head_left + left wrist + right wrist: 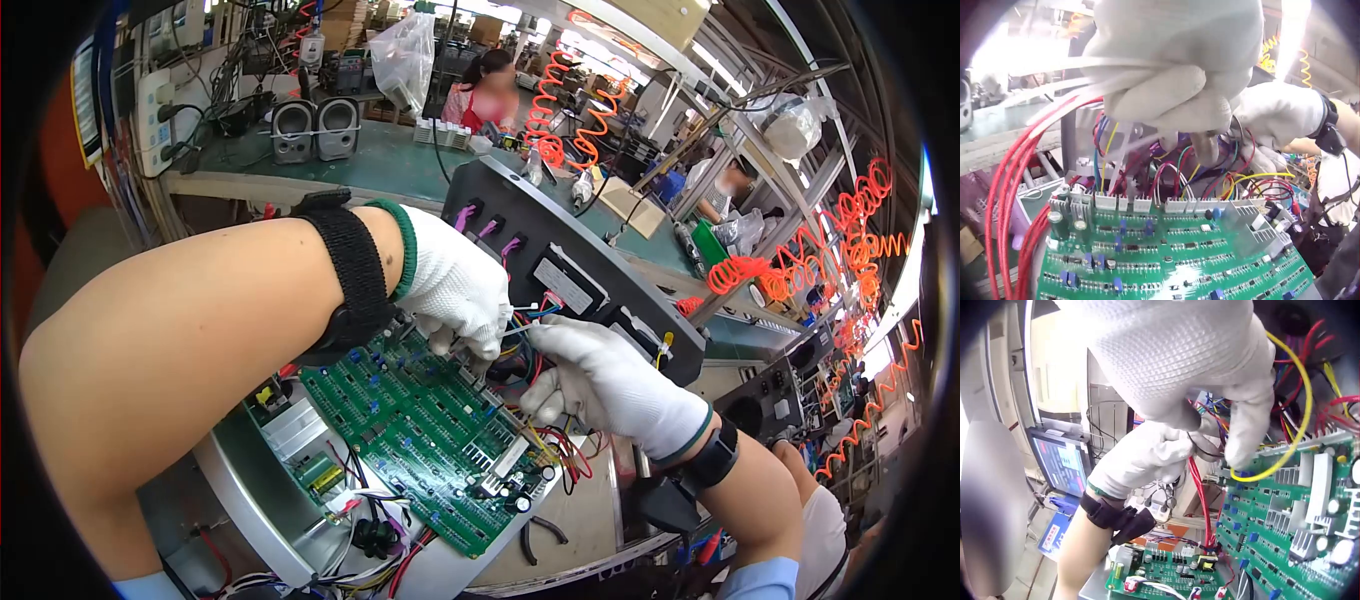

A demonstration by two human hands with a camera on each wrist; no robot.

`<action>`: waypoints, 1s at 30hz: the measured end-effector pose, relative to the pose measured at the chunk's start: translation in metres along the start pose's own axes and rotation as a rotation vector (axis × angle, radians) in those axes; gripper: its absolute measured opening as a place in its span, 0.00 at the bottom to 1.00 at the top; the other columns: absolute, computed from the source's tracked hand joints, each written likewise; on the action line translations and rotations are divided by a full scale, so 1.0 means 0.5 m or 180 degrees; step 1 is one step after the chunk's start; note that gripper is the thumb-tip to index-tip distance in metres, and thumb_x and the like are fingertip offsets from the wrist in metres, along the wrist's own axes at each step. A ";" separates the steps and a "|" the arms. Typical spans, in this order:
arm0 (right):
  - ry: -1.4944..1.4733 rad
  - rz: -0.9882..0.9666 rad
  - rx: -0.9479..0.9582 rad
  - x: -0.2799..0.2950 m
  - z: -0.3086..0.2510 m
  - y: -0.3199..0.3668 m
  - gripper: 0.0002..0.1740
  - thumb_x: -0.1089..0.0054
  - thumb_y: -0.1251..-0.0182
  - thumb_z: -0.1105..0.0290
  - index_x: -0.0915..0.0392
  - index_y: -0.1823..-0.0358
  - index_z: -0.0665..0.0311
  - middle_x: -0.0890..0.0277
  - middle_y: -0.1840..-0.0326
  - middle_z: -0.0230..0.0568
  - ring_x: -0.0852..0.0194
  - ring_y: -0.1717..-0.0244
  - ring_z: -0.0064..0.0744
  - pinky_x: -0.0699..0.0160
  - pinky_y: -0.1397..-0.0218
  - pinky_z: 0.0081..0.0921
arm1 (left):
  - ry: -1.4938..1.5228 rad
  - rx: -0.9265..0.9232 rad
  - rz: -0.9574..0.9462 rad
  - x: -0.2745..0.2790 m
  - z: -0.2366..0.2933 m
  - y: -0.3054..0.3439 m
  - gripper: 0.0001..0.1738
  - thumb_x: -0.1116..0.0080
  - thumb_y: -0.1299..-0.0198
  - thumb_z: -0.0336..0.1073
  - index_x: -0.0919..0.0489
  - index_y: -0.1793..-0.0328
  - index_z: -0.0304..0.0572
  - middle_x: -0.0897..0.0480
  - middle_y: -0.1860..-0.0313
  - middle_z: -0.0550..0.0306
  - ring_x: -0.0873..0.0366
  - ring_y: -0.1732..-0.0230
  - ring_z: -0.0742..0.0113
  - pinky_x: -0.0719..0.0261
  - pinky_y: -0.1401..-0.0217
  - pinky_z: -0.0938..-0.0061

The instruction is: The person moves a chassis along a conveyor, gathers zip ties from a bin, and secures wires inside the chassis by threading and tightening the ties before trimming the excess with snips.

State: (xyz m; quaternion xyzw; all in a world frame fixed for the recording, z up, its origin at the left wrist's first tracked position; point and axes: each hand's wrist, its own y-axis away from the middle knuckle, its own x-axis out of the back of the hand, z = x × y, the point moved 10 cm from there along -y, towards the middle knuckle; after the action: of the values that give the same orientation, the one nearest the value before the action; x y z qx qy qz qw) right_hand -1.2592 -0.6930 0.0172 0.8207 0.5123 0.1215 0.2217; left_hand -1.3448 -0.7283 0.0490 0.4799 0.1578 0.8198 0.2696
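My gloved left hand (455,285) is over the back edge of a green circuit board (410,440), fingers curled. In the left wrist view it grips several white cable ties (1085,78) whose tails stick out to the left. My gloved right hand (600,385) is close beside it, pinching a thin white strip, seemingly a cable tie (518,329), between thumb and forefinger. Coloured wires (1191,165) run under both hands from white connectors (1141,205) along the board's edge. A yellow wire (1300,419) loops past the right fingers. The left palm hides part of the bundle.
A dark panel (620,270) with purple-wired sockets stands upright behind the hands. Black-handled pliers (540,538) lie on the bench at the front. Loose cables (375,535) surround a smaller green board (1166,575). Speakers (315,130) stand at the back; another person (485,95) sits beyond.
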 end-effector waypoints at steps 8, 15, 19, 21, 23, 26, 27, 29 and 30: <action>-0.0259 -0.0051 0.0248 0.000 -0.006 0.014 0.16 0.54 0.25 0.61 0.36 0.46 0.65 0.26 0.63 0.47 0.19 0.77 0.31 0.19 0.79 0.20 | 0.0319 0.0010 -0.0232 -0.011 -0.008 0.006 0.12 0.43 0.36 0.43 0.14 0.54 0.50 0.21 0.77 0.70 0.26 0.78 0.81 0.30 0.75 0.81; -0.0312 0.0036 0.0215 0.007 0.007 0.005 0.21 0.56 0.25 0.56 0.37 0.41 0.63 0.27 0.56 0.46 0.18 0.74 0.33 0.20 0.79 0.20 | 0.0339 0.0085 -0.0289 -0.009 0.000 0.024 0.13 0.43 0.37 0.43 0.14 0.53 0.50 0.21 0.77 0.68 0.26 0.78 0.80 0.30 0.75 0.81; -0.0018 0.0012 0.0164 0.007 0.007 0.005 0.24 0.56 0.25 0.51 0.37 0.39 0.62 0.28 0.52 0.47 0.19 0.73 0.33 0.20 0.76 0.20 | 0.0202 0.0003 -0.0273 -0.011 0.010 0.027 0.13 0.43 0.37 0.43 0.14 0.52 0.49 0.20 0.76 0.68 0.26 0.78 0.79 0.30 0.75 0.80; 0.0022 0.0051 0.0127 0.003 0.006 0.005 0.25 0.55 0.25 0.51 0.37 0.39 0.62 0.27 0.52 0.46 0.20 0.74 0.32 0.21 0.76 0.20 | 0.0248 -0.0004 -0.0268 -0.018 0.009 0.016 0.13 0.43 0.37 0.43 0.14 0.52 0.49 0.19 0.74 0.67 0.25 0.77 0.78 0.29 0.74 0.80; 0.0062 0.0113 0.0090 0.005 0.009 0.003 0.26 0.55 0.26 0.50 0.37 0.39 0.62 0.27 0.52 0.46 0.21 0.75 0.31 0.22 0.77 0.19 | 0.0150 -0.0142 -0.0334 -0.023 0.022 0.011 0.14 0.43 0.37 0.43 0.14 0.52 0.49 0.19 0.74 0.67 0.25 0.77 0.78 0.29 0.74 0.80; -0.0192 0.0056 0.0164 0.004 0.011 -0.005 0.27 0.55 0.26 0.49 0.37 0.39 0.63 0.27 0.54 0.42 0.23 0.77 0.28 0.25 0.80 0.17 | 0.0437 -0.0159 -0.0397 -0.035 0.033 0.012 0.12 0.40 0.44 0.43 0.13 0.59 0.49 0.19 0.74 0.64 0.24 0.76 0.77 0.27 0.71 0.77; -0.0395 0.0050 0.0238 0.002 0.009 -0.005 0.25 0.53 0.26 0.51 0.36 0.41 0.63 0.27 0.56 0.40 0.24 0.79 0.26 0.27 0.82 0.16 | 0.0486 -0.0136 -0.0436 -0.038 0.036 0.010 0.12 0.39 0.45 0.43 0.13 0.59 0.49 0.19 0.74 0.65 0.24 0.76 0.77 0.27 0.71 0.78; -0.0583 0.0045 0.0303 0.000 0.010 -0.005 0.23 0.51 0.27 0.53 0.36 0.42 0.63 0.27 0.58 0.37 0.26 0.80 0.24 0.29 0.83 0.15 | 0.0475 -0.0204 -0.0473 -0.034 0.052 0.026 0.14 0.43 0.37 0.43 0.15 0.51 0.49 0.18 0.73 0.65 0.24 0.76 0.77 0.28 0.72 0.78; -0.0418 0.0119 0.0331 0.004 0.008 -0.006 0.20 0.48 0.28 0.57 0.35 0.45 0.63 0.27 0.62 0.36 0.28 0.82 0.22 0.31 0.84 0.14 | -0.0124 -0.1732 -0.0364 -0.032 0.100 0.034 0.15 0.43 0.37 0.43 0.15 0.50 0.47 0.17 0.71 0.64 0.24 0.76 0.77 0.28 0.73 0.78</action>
State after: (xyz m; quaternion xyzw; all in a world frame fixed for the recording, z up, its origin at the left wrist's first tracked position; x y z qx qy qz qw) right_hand -1.2589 -0.6913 0.0122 0.8468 0.4869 0.0448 0.2096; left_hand -1.2999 -0.7517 0.0710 0.3958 -0.0465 0.8061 0.4374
